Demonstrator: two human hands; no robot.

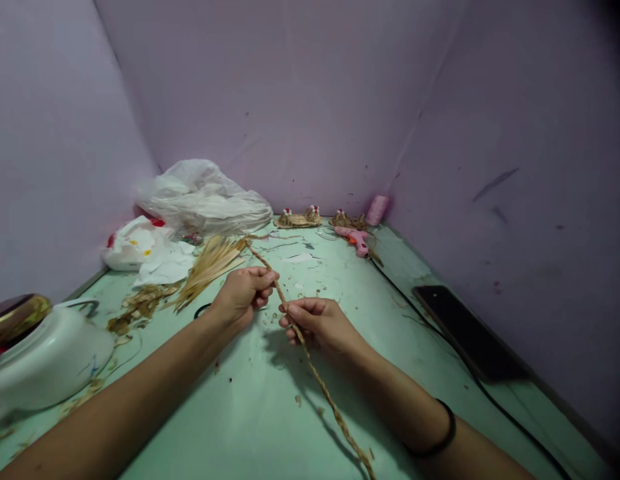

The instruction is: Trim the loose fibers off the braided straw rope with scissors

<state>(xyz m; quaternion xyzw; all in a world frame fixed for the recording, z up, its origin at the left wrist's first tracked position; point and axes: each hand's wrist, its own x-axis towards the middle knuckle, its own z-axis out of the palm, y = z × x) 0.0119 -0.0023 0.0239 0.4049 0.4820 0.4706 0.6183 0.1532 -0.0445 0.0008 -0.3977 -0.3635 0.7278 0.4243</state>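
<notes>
I've got L hand point(245, 297) and R hand point(320, 323) mid-frame, both pinched on one twisted straw-coloured cord point(317, 377), thumbs pressing it vs. fingers. Hands are close together but not touching; L grips a bit higher on the cord, R just below. Cord slants from about ctr., by the tip of a fan of dried leaf strips point(210, 267), down thru both grips & out the bottom edge, right of ctr.; can't tell from here if it's joined to the strips. A black band point(447, 427) sits around the R wrist.

Pale green tabletop point(225, 413) is under all of it, w/ small bits scattered. Left of ctr. I see crumpled brown scraps point(145, 307) next to the strips, white crumpled paper point(165, 265) and, further up, a big translucent plastic bag point(205, 193). White tub point(55, 360) at lower left, partly cut off by the frame edge. Upper ctr., along the wall: woven straw piece point(297, 221) w/ red-and-white trims, then pink glue gun point(357, 241) & pink thread spool point(377, 210) to its right. Dark phone point(465, 333) lies mid-right, black cable point(400, 287) running alongside to bottom right.
</notes>
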